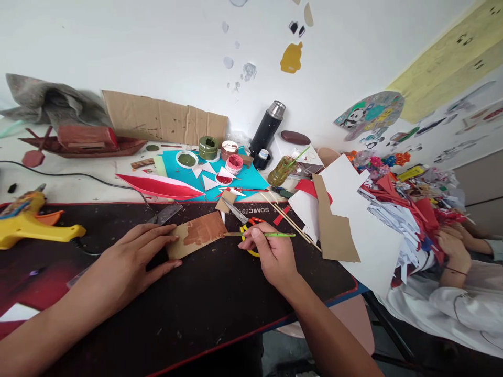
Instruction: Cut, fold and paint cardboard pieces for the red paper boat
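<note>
A rectangular piece of cardboard (202, 231) lies on the black mat, brown paint over its middle and right part, bare at its left end. My left hand (137, 251) grips that bare end, fingers at the upper left and thumb along the lower edge. In my right hand (271, 251) is a thin paintbrush (281, 234) with a green handle, pinched between thumb and fingers. Its tip touches the painted right edge of the cardboard. Just behind the right hand lie scissors (251, 222) with yellow and red handles, partly hidden by it.
Open paint jars (208, 149) and lids stand on blue paper (168, 157). A red paper boat shape (161, 187) lies left of them. A yellow glue gun (35, 222), a brown model boat (86, 144), a black thermos (267, 128) and cut cardboard (334, 225) surround the mat. Another person's hands (454, 248) are at far right.
</note>
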Tool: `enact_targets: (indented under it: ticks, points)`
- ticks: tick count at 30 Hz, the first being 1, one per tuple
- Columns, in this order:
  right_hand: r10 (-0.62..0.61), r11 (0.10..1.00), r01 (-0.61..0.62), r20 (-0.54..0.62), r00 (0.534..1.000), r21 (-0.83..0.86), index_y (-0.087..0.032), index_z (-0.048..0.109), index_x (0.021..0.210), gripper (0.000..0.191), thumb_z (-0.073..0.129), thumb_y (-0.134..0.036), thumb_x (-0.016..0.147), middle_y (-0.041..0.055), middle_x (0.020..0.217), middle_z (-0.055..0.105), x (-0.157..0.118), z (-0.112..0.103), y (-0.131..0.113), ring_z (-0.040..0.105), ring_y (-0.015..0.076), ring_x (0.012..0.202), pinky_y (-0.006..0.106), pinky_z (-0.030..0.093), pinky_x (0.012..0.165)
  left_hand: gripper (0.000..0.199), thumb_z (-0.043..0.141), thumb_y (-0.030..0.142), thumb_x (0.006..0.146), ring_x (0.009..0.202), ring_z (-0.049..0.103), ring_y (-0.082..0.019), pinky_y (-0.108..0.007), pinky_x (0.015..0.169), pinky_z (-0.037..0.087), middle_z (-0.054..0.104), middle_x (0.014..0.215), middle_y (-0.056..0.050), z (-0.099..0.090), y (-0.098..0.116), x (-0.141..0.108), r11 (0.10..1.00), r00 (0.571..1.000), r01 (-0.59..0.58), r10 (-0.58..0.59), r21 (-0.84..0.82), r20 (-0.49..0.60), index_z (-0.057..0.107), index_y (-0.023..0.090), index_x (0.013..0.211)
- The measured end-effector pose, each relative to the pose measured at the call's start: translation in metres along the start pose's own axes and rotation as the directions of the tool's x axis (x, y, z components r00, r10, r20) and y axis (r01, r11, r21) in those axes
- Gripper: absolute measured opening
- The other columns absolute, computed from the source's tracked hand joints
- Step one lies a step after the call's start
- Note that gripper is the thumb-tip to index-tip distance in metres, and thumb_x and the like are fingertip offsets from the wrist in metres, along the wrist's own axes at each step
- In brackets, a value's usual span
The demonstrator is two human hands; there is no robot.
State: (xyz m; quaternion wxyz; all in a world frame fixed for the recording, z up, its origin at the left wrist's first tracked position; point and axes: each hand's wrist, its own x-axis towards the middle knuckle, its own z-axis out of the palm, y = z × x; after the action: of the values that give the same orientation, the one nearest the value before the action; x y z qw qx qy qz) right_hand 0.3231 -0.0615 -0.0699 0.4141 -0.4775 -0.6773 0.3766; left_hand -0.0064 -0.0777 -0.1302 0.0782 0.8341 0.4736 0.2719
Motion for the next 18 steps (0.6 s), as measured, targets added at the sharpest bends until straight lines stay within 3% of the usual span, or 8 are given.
enact_targets:
  ticks: [9,13,18]
  points:
    - [-0.064,0.998,0.066,0.112,0.992,-0.018,-0.023,0.076,0.103,0.042,0.047,-0.049,0.120,0.0036,0.082,0.081,-0.004,0.029,-0.010,0.082,0.0187,0.078,0.028,0.063,0.075,0.057,0.055,0.074,0.107,0.124,0.074,-0.035,-0.049,0.106,0.062,0.082,0.135,-0.013,0.002,-0.001,0.000,1.000,1.000,-0.012,0.012,0.018,0.002,0.079,0.023,0.119]
    - [-0.147,0.987,0.155,0.134,0.980,-0.050,-0.024,0.074,0.095,0.041,0.047,-0.043,0.119,0.0042,0.086,0.083,-0.002,0.042,-0.015,0.083,0.0193,0.083,0.029,0.062,0.079,0.057,0.054,0.074,0.107,0.124,0.075,-0.035,-0.048,0.105,0.063,0.082,0.134,-0.013,0.002,-0.001,0.000,1.000,1.000,-0.012,0.012,0.011,-0.017,0.078,0.024,0.120]
    - [-0.087,0.989,0.100,0.113,0.990,-0.112,-0.024,0.076,0.100,0.036,0.049,-0.041,0.119,0.0034,0.083,0.083,0.002,0.026,-0.010,0.083,0.0198,0.079,0.030,0.063,0.076,0.056,0.055,0.072,0.108,0.124,0.074,-0.035,-0.049,0.105,0.063,0.082,0.134,-0.014,0.002,-0.001,0.000,0.999,1.000,-0.028,0.028,0.032,-0.005,0.078,0.022,0.122]
